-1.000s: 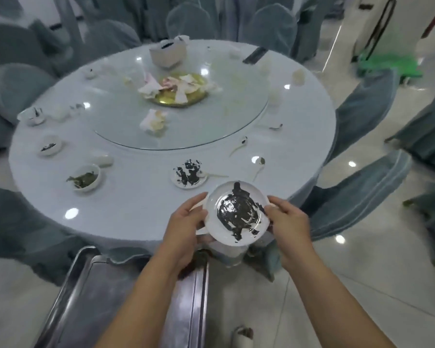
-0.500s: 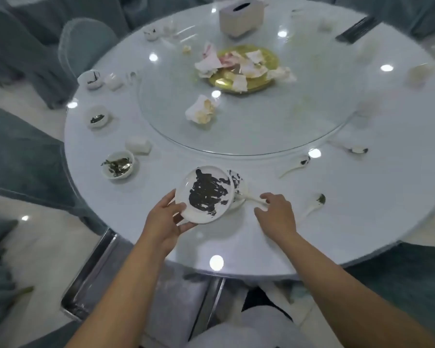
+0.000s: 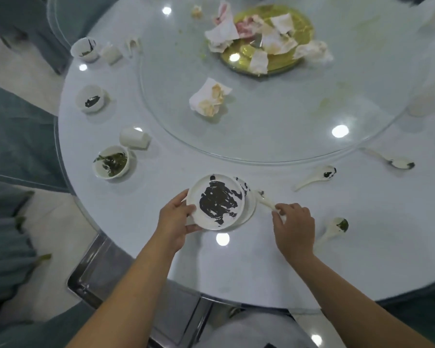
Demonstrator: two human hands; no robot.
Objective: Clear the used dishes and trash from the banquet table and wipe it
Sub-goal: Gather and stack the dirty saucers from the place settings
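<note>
A metal cart tray (image 3: 98, 280) sits nearest, partly tucked under the near edge of a round white banquet table (image 3: 249, 267). Two bare forearms reach from the near edge over the table. The left hand (image 3: 175, 223) grips the left rim of a small white plate (image 3: 215, 203) smeared with dark sauce, thumb on top, holding it above a second soiled plate (image 3: 248, 197) that lies on the table just to its right. The right hand (image 3: 293, 228) pinches the handle of a white spoon (image 3: 265, 200) that rests against that lower plate. Right of this hand lies another dirty spoon (image 3: 335, 228), and two more spoons (image 3: 317, 175) (image 3: 397, 162) lie farther off. To the left stand a bowl with green scraps (image 3: 111, 163), an overturned cup (image 3: 135, 139) and more small bowls (image 3: 91, 99) farther along. Beyond, on the glass turntable (image 3: 274, 126), are a crumpled napkin (image 3: 210, 99) and, farthest, a gold plate (image 3: 274, 38) heaped with used napkins.
</note>
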